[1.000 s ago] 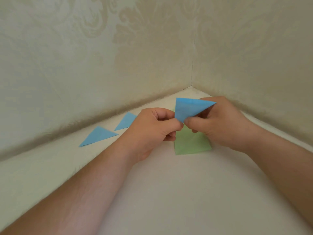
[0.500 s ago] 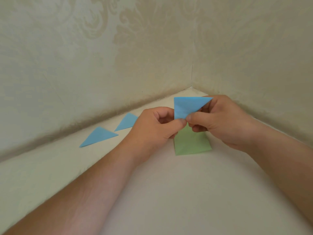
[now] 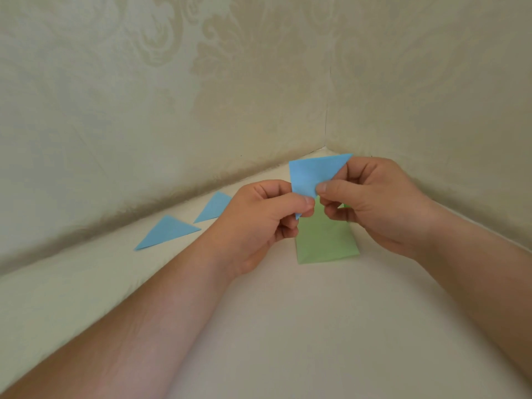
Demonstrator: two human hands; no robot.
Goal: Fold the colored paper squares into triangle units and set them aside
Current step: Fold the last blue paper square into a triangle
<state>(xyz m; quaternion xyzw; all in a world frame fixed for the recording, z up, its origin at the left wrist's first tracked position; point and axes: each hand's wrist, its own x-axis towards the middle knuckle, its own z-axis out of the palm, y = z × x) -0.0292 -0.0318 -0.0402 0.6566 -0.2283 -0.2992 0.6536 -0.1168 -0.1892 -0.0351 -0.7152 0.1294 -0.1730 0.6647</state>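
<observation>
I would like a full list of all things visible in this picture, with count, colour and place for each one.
held paper triangle: one, blue, in the air above the green paper, pinched by both hands
finished triangles: two, blue, flat on the surface at the left near the wall, one nearer and one farther, apart from each other
green paper: one, light green, flat on the surface under the hands, partly hidden
surface: one, cream, running into the corner
walls: two, cream with a faint floral pattern, meeting in a corner behind
left hand: one, pinches the triangle's lower tip
right hand: one, pinches the triangle's right part
</observation>
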